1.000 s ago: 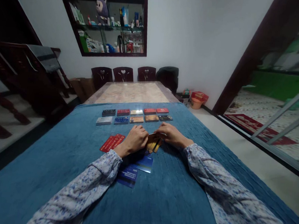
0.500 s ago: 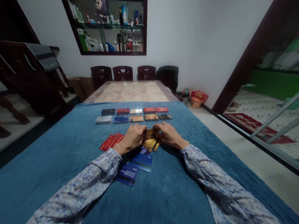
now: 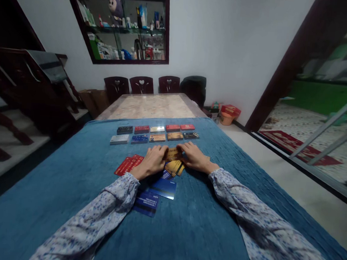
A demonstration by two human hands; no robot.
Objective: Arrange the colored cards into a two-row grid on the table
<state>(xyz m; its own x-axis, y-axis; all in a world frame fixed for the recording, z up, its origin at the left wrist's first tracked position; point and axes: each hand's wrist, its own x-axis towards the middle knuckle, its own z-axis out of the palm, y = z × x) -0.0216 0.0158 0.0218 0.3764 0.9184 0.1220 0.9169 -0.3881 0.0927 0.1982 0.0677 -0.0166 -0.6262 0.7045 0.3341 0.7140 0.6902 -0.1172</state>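
Observation:
A small stack of gold cards point(image 3: 173, 155) is pinched between the fingers of my left hand point(image 3: 153, 159) and my right hand point(image 3: 195, 157), one at each end. Both hands are closed, and the fingertips partly cover the stack's ends. Loose yellow cards point(image 3: 174, 168) lie fanned just below it. Under and in front of my left wrist are blue cards point(image 3: 163, 187), partly overlapping. Red cards point(image 3: 126, 165) are spread to the left of my left hand, which hides some of them.
Beyond my hands, two rows of card stacks point(image 3: 157, 137) stand on the blue cloth point(image 3: 201, 228). The bare end of the table point(image 3: 154, 104) shows past the cloth, with dark wooden chairs point(image 3: 141, 85) behind it. A shelf niche point(image 3: 124, 30) is set in the wall.
The gold cards between my hands have tipped, so more of their face shows. My fingers have shifted slightly around them. The loose cards and the stacks lie as before.

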